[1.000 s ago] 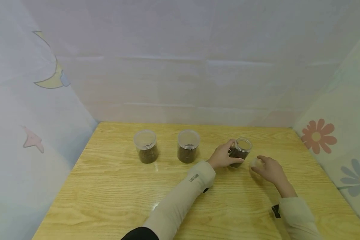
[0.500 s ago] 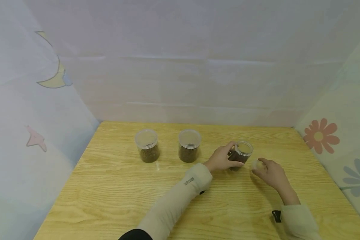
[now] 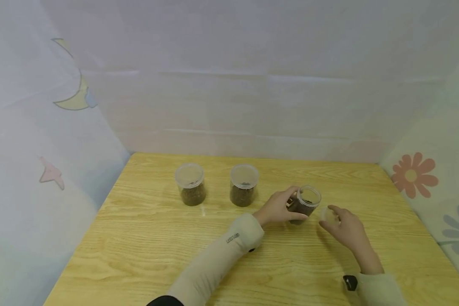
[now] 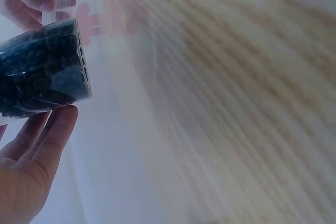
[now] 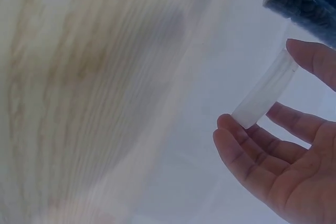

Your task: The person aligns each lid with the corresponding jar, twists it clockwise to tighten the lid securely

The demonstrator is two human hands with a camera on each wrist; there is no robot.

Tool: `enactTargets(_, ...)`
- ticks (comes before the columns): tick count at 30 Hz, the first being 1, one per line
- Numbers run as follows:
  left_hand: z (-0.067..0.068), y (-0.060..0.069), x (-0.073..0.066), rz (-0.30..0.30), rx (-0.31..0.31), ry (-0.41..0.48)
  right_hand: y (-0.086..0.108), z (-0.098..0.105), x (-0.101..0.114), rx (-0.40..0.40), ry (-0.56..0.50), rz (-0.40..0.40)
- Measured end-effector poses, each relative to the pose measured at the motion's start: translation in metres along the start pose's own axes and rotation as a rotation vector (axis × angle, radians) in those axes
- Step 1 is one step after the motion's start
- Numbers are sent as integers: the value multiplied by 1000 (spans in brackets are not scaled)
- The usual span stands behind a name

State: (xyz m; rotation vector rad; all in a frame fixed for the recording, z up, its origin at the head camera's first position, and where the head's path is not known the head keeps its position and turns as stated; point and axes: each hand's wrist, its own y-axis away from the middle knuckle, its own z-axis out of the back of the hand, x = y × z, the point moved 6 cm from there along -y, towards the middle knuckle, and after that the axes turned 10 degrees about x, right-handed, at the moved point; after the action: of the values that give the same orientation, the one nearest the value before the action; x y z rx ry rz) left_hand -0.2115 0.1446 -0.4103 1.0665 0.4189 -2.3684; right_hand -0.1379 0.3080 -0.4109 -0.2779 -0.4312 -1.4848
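My left hand (image 3: 276, 208) grips a clear plastic jar (image 3: 303, 208) partly filled with small dark pieces. The jar has no lid on and leans to the right. In the left wrist view the jar (image 4: 42, 72) is held clear of the tabletop, with the fingers under its side. To its right, my right hand (image 3: 348, 229) pinches a round translucent lid (image 3: 324, 213) by the rim, between thumb and fingers. The right wrist view shows the lid (image 5: 265, 90) edge-on, apart from the jar.
Two lidded clear jars with dark contents stand upright towards the back of the wooden table (image 3: 137, 255): one at the left (image 3: 192, 187) and a middle jar (image 3: 243, 187). Printed cloth walls (image 3: 229, 106) close off the back and both sides.
The left hand has brought the jar slightly nearer to me, and it tilts a little. The right hand has stayed beside it with the lid. The head view has shifted slightly.
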Motion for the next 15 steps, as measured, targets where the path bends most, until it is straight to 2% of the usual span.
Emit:
enactTargets(8, -2, 10, -5, -34, -3, 3, 5, 0, 10, -13, 0, 18)
enactTargets(15, -3, 18, -1, -45, -26, 1, 8, -2, 15, -19, 1, 34)
